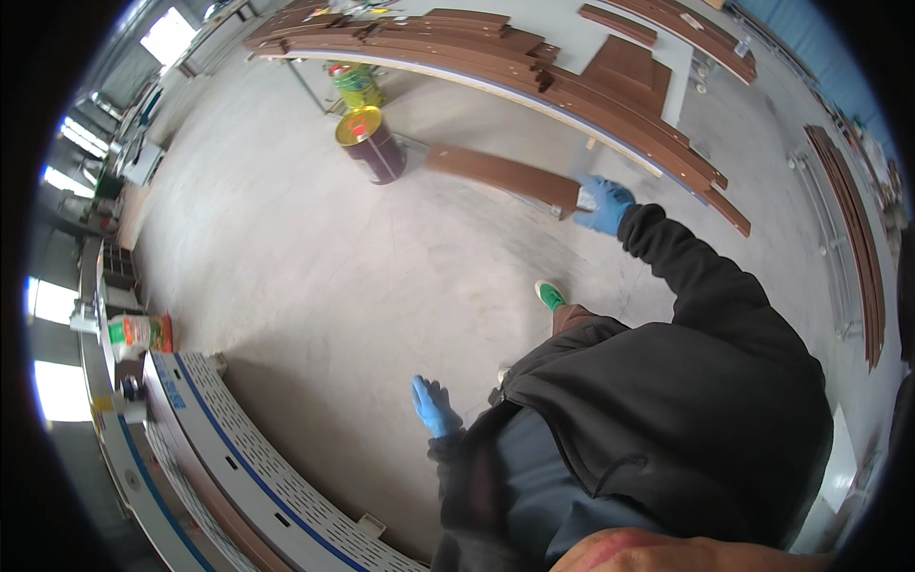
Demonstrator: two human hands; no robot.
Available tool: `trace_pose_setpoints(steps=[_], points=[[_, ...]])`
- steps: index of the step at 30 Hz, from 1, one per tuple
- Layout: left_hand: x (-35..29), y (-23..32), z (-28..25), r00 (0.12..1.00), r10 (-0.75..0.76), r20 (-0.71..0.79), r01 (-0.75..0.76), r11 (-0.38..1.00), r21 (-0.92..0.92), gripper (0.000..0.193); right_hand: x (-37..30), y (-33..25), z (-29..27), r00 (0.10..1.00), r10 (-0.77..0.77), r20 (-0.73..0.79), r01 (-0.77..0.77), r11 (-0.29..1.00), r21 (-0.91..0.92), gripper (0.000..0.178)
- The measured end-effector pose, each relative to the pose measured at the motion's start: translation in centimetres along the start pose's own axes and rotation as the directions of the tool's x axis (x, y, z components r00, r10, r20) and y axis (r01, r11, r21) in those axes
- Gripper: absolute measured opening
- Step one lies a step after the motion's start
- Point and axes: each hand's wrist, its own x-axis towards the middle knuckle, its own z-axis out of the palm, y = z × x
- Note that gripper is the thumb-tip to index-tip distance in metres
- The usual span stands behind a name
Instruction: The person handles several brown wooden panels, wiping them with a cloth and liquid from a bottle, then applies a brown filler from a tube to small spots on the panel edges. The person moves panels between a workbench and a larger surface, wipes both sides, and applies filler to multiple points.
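Note:
My right hand (604, 204), in a blue glove, grips the near end of a long brown plank (500, 176). The plank stretches away to the left, above the concrete floor and beside the table. A whitish patch shows at the fingers, too small to name. Low over the floor, my left hand (436, 408) wears a blue glove too; its fingers are stretched out and it holds nothing.
Brown boards (543, 71) lie along the table (448, 70). A dark metal drum (374, 145) with a yellow top and a green-yellow bucket (355, 88) stand by it. At lower left is a long perforated white panel (250, 424). More brown strips (848, 229) rest on a rack at right.

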Motion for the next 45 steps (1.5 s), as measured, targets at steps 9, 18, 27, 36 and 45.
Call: trace_pose_setpoints(steps=[9,18,27,36,45], points=[[4.3,1.2,11.8,0.997,-0.036,0.073,0.016,0.966,0.259,0.088,5.4,22.1,-4.7,0.934,0.320,-0.160,-0.343,0.928,-0.146,0.089],[7.5,-0.2,34.9,0.970,-0.088,0.225,0.008,0.942,0.334,0.071,14.6,37.0,-5.5,0.953,0.229,-0.198,-0.269,0.940,-0.209,0.086],[10.0,-0.2,42.7,0.968,-0.151,0.200,0.047,0.894,0.446,0.064,16.0,40.9,-3.8,0.970,0.084,-0.230,-0.110,0.988,-0.106,0.086],[18.2,3.9,46.3,0.974,-0.056,0.221,-0.023,0.939,0.342,0.054,26.4,23.8,-3.0,0.865,-0.295,-0.405,0.323,0.946,0.002,0.042],[33.9,17.6,42.3,0.976,-0.064,0.207,0.002,0.959,0.285,0.059,46.2,-2.7,8.4,0.920,-0.376,-0.114,0.392,0.858,0.332,0.035]])
